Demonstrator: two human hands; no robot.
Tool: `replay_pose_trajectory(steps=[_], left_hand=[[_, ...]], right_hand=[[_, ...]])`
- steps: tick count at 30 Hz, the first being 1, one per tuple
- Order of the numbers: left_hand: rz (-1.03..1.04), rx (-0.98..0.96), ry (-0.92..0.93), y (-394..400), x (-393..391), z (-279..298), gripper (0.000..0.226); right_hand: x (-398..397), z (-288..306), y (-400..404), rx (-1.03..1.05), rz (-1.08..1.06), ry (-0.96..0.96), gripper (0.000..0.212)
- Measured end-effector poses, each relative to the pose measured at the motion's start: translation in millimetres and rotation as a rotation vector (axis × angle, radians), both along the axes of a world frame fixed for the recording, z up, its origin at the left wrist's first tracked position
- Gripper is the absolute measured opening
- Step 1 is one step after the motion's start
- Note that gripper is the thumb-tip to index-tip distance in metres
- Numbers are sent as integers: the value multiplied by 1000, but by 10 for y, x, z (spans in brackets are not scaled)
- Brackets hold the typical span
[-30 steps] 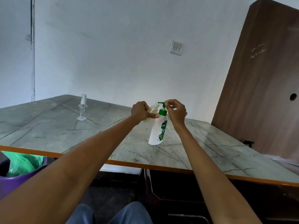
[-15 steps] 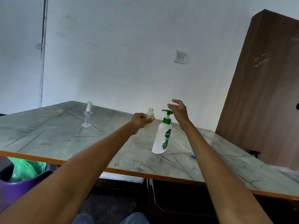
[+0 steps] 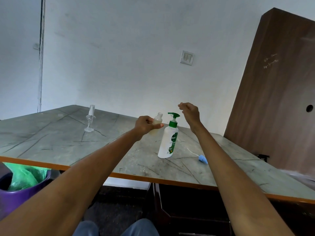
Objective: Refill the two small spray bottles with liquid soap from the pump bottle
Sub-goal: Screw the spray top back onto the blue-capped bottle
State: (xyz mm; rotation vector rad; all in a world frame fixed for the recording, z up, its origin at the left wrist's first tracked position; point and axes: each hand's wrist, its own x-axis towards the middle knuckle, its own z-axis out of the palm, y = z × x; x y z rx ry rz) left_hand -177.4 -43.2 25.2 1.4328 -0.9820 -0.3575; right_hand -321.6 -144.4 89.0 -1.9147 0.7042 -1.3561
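The left hand (image 3: 145,126) grips one small uncapped bottle (image 3: 156,123) above the table (image 3: 51,143); its fingers and thumb are curled round the lower body, and the threaded neck is open at the top. Some pale liquid sits in its lower part. The right hand (image 3: 189,113) hovers in the air just above and beside the pump head, with the fingers loosely bent, and it holds nothing.

Between the two hands, one white pump bottle (image 3: 167,142) with a green pump stands upright on the table, near the front edge. Its green label shows the word "Dettol"; the smaller print is too small to read.

To the right of the pump bottle, one blue spray cap (image 3: 202,158) with a thin white tube lies on the table, apart from the bottle. A second small spray bottle (image 3: 90,119), clear and with its sprayer on, stands upright toward the far left corner, well apart from the hands.

Below the left front edge stands one purple bin (image 3: 20,193) with a green bag inside.
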Motion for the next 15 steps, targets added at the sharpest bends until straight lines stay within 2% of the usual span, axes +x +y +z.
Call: replay_pose_trajectory(steps=[3,8,10,15], left_hand=[[23,-3,-10,8,-61,-18,33],[41,-54,34,7,-104,-89,34],[48,-30,12,11,-109,-133,37],[70,-18,13,33,-121,-235,36]], right_hand=[[-75,-14,-40,42,-51,-55,22],[-249,-230,-229,88,-154,100,16],[-384,-357,-332,90,-213,283,21],[-713,-729,-503,134,-371,871,7]])
